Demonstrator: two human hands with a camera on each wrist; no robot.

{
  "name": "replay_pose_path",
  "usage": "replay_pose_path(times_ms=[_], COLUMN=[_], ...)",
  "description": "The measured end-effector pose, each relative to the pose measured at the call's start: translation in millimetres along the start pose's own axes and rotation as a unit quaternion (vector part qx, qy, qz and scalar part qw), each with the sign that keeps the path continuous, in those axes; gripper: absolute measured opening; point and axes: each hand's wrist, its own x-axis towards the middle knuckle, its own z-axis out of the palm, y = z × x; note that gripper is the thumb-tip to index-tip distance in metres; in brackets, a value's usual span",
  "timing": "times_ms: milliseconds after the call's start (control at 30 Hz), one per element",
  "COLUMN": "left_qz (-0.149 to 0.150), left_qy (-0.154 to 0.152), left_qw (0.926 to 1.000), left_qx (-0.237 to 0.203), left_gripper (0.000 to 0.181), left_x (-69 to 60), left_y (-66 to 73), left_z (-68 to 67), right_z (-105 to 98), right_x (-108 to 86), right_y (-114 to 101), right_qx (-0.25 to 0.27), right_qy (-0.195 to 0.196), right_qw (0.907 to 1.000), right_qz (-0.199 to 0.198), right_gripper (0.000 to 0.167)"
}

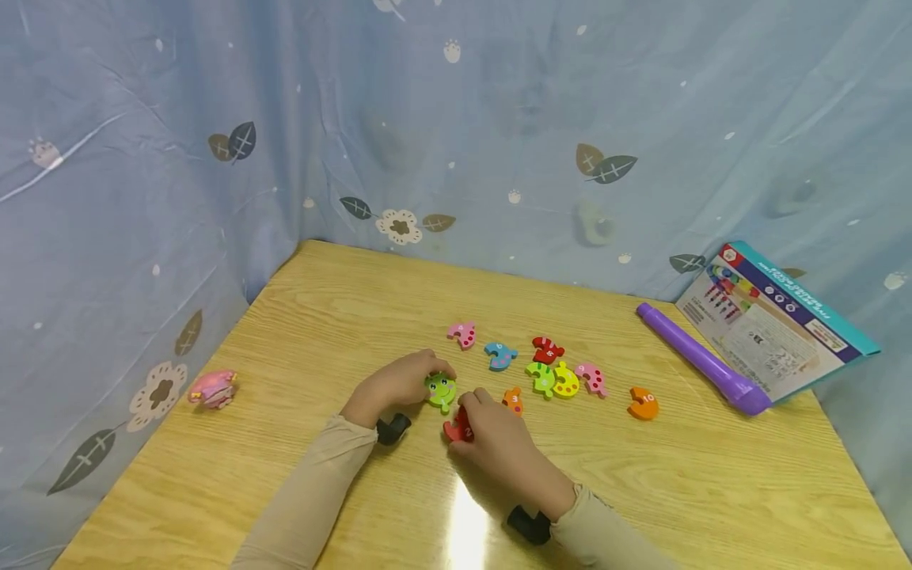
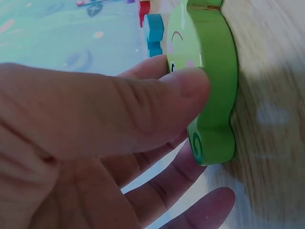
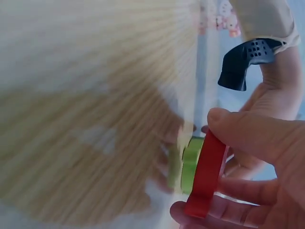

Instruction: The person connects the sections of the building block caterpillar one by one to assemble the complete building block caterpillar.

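Observation:
Near the middle of the table, my left hand [image 1: 402, 384] pinches a green wooden puzzle piece [image 1: 442, 391] with a smiling face. In the left wrist view its thumb lies on that green piece [image 2: 219, 81], with a finger behind it. Just to the right, my right hand [image 1: 506, 447] grips a red puzzle piece [image 1: 458, 428] marked 2. The right wrist view has this red piece [image 3: 208, 174] between thumb and fingers, partly covering the green one [image 3: 190, 167]. An orange piece [image 1: 513, 400] marked 3 sits beyond the right hand, partly hidden by it.
Loose numbered pieces lie beyond the hands: pink [image 1: 465, 335], blue [image 1: 501, 356], red [image 1: 547, 350], green [image 1: 541, 380], yellow [image 1: 566, 381], another pink [image 1: 591, 379] and orange [image 1: 644, 404]. A purple tube [image 1: 701, 358] and a box [image 1: 777, 324] are at right, a pink toy [image 1: 214, 389] at left.

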Motion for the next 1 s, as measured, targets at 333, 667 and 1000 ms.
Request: replay_pose_path(times_ms=[333,667,1000], left_qz=[0.015,0.013,0.011], left_qy=[0.004,0.003,0.003], left_qw=[0.9999,0.9999,0.9999], left_qx=[0.005,0.002,-0.005], left_gripper=[0.055,0.055,0.051], left_x=[0.8,0.7,1.0], left_y=[1.7,1.7,0.6], left_z=[0.0,-2.5,-0.7], right_z=[9.0,8.3,14.7], right_x=[22.8,27.6,29.8], right_y=[-4.9,-5.6,-2.1], right_qx=[-0.001,-0.01,-0.037], right_qy=[0.013,0.014,-0.003], right_qw=[0.9994,0.9986,0.9971], right_qz=[0.033,0.05,0.067], right_gripper=[0.047,0.057,0.06])
